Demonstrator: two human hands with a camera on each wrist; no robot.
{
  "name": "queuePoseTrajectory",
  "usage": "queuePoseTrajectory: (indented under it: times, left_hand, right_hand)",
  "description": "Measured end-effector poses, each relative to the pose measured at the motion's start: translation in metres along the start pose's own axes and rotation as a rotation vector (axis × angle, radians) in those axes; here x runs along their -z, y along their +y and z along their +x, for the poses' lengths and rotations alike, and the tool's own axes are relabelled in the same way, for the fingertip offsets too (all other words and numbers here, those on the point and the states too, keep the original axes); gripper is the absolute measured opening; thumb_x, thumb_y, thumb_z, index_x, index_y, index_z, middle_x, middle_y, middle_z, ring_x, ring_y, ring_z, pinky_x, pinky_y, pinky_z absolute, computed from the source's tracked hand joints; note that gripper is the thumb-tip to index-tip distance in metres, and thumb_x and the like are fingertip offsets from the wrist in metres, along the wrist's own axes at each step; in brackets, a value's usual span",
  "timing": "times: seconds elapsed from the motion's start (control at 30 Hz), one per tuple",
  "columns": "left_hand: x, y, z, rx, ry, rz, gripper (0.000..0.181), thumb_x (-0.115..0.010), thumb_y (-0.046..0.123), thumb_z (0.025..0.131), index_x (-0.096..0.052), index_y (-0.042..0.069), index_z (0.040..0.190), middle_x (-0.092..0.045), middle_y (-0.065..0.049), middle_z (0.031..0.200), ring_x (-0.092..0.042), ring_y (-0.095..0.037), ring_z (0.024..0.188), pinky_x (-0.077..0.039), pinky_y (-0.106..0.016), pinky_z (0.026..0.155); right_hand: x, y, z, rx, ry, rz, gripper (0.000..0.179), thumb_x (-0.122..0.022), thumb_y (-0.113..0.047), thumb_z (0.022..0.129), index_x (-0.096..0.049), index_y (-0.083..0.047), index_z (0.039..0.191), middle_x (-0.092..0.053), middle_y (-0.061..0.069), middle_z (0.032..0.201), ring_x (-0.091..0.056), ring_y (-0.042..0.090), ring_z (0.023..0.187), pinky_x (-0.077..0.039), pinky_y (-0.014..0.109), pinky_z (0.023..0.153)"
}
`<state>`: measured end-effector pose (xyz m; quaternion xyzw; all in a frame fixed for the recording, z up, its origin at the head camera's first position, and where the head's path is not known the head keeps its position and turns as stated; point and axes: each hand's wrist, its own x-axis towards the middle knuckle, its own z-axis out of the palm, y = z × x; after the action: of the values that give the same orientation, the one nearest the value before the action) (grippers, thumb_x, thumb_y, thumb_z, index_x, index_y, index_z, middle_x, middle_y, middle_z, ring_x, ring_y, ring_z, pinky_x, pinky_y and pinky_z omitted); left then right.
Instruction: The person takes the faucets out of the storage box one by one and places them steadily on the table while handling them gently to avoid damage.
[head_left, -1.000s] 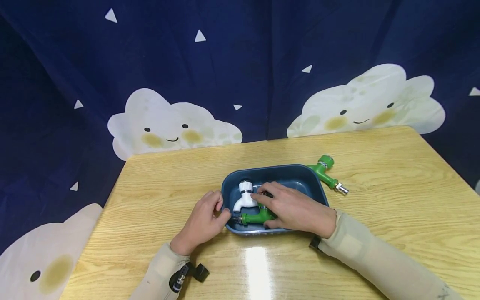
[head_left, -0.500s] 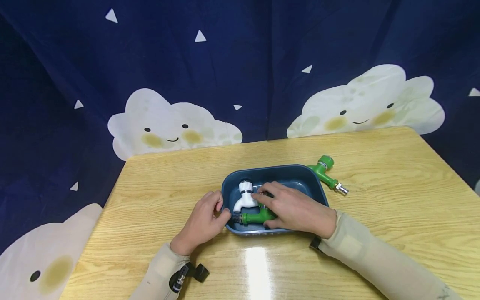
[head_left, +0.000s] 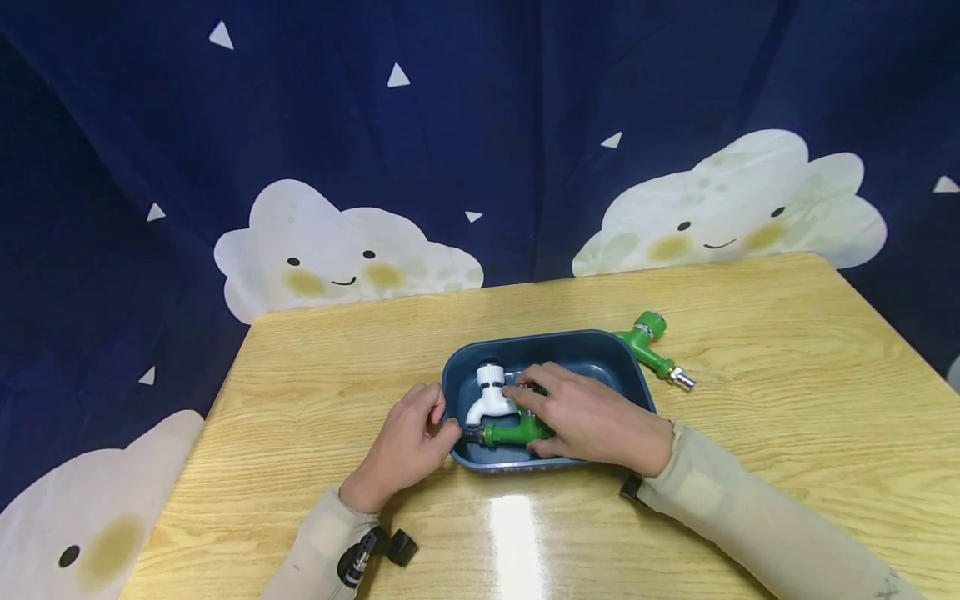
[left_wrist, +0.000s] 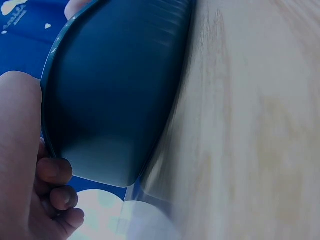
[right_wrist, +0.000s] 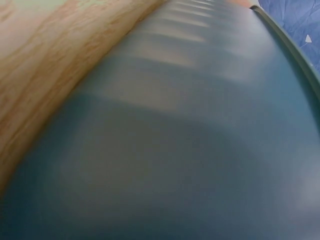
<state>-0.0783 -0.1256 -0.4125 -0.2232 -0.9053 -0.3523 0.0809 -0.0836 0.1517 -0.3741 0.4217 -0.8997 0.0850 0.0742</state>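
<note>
Holding a green tap [head_left: 513, 436], the right hand [head_left: 587, 415] overhangs a (smooth, rounded) bin [head_left: 570, 346].

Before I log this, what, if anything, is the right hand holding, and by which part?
The right hand appears to grip the green tap in the blue bin, around the end away from its dark tip; the exact contact is hidden.

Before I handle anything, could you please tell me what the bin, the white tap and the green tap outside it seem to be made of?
Bin: probably moulded plastic, smooth and dark blue, with soft highlights.
White tap: likely plastic, uniformly white with a ribbed knob.
Outside green tap: slightly glossy, painted metal or plastic, I can't tell; its shiny silver nozzle looks like metal.
</note>
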Motion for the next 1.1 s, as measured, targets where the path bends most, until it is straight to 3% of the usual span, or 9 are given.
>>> queuePoseTrajectory:
  times: [1.1]
  left_hand:
    - [-0.0004, -0.0001, -0.0005, -0.011, 0.021, 0.004, 0.024, -0.063, 0.011, 0.080, -0.039, 0.018, 0.076, -0.034, 0.007, 0.072, -0.035, -0.007, 0.065, -0.029, -0.018, 0.059]
  right_hand:
    - [0.0091, 0.0002, -0.0064, -0.013, 0.107, -0.002, 0.070, -0.083, -0.045, 0.079, -0.065, -0.008, 0.136, -0.069, 0.010, 0.127, -0.068, 0.022, 0.111, -0.060, 0.038, 0.089]
